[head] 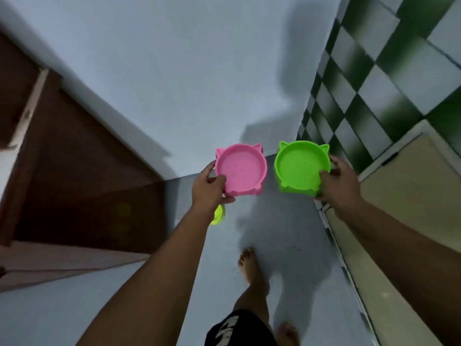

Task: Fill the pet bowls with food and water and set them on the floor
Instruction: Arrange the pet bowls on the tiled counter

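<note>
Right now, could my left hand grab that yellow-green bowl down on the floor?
Probably not yet. The left hand is full, gripping the pink bowl, and the yellow-green bowl sits on the floor well below it, partly hidden behind the wrist.

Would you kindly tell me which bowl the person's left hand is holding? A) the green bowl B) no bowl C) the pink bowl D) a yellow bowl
C: the left hand grips the near rim of the pink bowl, while the right hand holds the green bowl.
</note>
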Demonstrator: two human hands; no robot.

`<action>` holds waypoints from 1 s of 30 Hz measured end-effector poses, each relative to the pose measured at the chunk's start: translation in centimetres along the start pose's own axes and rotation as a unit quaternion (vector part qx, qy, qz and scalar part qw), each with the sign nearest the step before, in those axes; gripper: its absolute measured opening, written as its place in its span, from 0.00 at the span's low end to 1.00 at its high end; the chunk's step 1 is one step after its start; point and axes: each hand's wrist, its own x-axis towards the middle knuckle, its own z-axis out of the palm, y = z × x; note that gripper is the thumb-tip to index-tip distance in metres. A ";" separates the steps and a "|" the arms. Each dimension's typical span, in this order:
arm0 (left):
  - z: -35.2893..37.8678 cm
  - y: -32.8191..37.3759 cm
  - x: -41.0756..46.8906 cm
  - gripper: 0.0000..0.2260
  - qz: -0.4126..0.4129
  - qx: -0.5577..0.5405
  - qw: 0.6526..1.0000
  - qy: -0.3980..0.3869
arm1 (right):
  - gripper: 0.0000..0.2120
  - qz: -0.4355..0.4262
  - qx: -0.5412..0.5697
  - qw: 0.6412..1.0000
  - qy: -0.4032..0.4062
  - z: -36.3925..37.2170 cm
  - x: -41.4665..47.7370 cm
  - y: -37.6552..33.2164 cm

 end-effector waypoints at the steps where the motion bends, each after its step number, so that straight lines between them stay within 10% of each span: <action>1: -0.2 -0.2 -1.9 0.27 0.008 0.002 1.000 0.000 | 0.19 -0.015 0.002 1.000 0.005 -1.2 -1.7 -0.2; 30: -1.1 -14.5 -39.9 0.26 0.016 0.115 0.941 -0.317 | 0.19 0.150 0.101 0.922 0.342 -26.7 -51.7 8.6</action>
